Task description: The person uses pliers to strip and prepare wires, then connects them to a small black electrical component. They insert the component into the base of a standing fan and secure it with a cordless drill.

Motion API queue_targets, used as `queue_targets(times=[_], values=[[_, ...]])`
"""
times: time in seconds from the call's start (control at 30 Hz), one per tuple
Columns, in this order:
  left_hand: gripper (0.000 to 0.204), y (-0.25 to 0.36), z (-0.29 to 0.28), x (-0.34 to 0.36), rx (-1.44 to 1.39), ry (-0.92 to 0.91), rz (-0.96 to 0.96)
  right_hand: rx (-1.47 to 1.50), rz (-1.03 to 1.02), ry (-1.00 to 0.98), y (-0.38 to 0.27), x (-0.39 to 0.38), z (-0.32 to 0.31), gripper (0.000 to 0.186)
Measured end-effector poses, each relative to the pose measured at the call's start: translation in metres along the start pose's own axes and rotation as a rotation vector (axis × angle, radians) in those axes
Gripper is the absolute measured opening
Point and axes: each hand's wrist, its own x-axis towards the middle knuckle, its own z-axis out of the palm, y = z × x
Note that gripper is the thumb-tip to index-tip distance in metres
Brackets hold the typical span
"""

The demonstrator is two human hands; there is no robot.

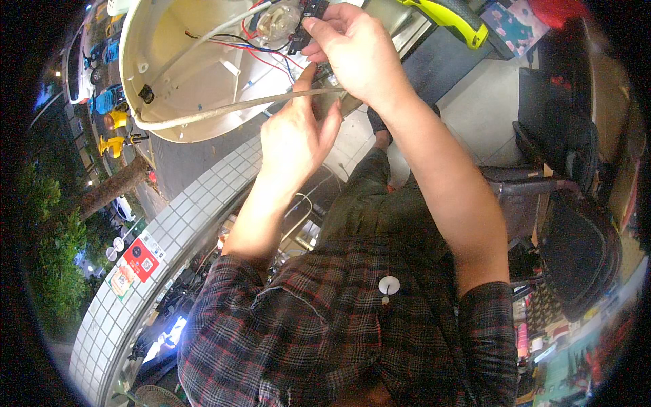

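Note:
At the top of the view, a cream plastic housing [196, 74] lies with its hollow side up and thin red, blue and black wires [261, 49] inside. My right hand [359, 57] pinches a small black plastic part [298, 39] between thumb and fingers, close to the wires. Just below it, my left hand [298, 136] has its index finger stretched up toward the wires and its thumb spread away. A beige cord [224, 108] runs from the housing's lower edge across that index finger toward my right wrist. What the left fingertip touches is hard to make out.
A yellow-green and black tool handle [458, 20] lies at the upper right, near a floral-patterned item [515, 27]. Black chairs [576, 237] stand on the right. A white-tiled ledge [183, 224] curves along my left, with greenery and parked scooters beyond.

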Motion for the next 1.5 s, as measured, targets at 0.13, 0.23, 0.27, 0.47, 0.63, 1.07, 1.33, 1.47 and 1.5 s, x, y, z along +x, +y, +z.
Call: queue_targets(times=[0.13,0.23,0.27,0.47,0.63,1.07,1.33,1.47,1.5], values=[[0.071,0.002,0.001,0.000,-0.076,0.008,-0.016,-0.026,-0.026,0.035,0.002,-0.001,0.003,0.026],[0.072,0.001,-0.001,0.000,-0.171,-0.034,-0.070,-0.067,-0.035,0.039,0.004,-0.001,0.004,0.026],[0.072,-0.003,0.003,-0.001,-0.181,0.026,-0.020,-0.080,-0.042,0.035,0.004,0.000,0.005,0.026],[0.074,-0.003,0.003,-0.003,-0.242,0.003,-0.049,-0.040,-0.054,0.016,0.009,0.007,0.007,0.025],[0.073,-0.001,-0.001,-0.001,-0.290,0.010,-0.040,-0.005,-0.026,-0.015,0.013,0.009,0.004,0.025],[0.064,0.005,0.009,0.003,-0.578,0.011,-0.158,-0.060,0.027,-0.029,0.014,0.014,-0.001,0.029],[0.078,0.007,0.009,0.006,-0.742,-0.026,-0.290,-0.136,-0.056,0.021,0.014,0.014,-0.004,0.029],[0.088,0.012,0.012,0.006,-0.809,0.061,-0.295,-0.194,-0.046,0.016,0.012,0.014,-0.004,0.029],[0.089,0.009,0.016,0.005,-0.712,0.098,-0.233,-0.224,-0.039,0.007,0.011,0.014,-0.005,0.029]])
